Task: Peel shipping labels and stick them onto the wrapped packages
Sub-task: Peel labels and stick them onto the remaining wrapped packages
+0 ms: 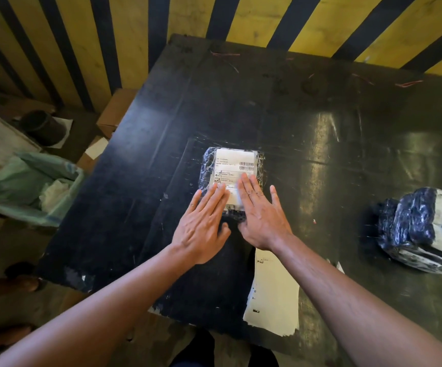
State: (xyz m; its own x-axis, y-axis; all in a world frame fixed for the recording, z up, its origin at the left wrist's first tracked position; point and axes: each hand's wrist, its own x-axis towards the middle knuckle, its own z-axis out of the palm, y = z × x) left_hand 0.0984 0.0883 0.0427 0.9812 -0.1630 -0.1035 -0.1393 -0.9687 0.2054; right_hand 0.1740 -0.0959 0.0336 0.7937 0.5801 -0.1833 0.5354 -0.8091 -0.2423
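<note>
Wrapped package [231,178] mid-table [320,128], white shipping label [234,165] on top. Left hand [204,223] and right hand [261,213] flat, fingers straight, pressing label's near half. Label stack [272,292] at near edge. Labelled packages [421,229] far right.

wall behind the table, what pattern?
Yellow and dark navy diagonal stripes on the wall; head view.
</note>
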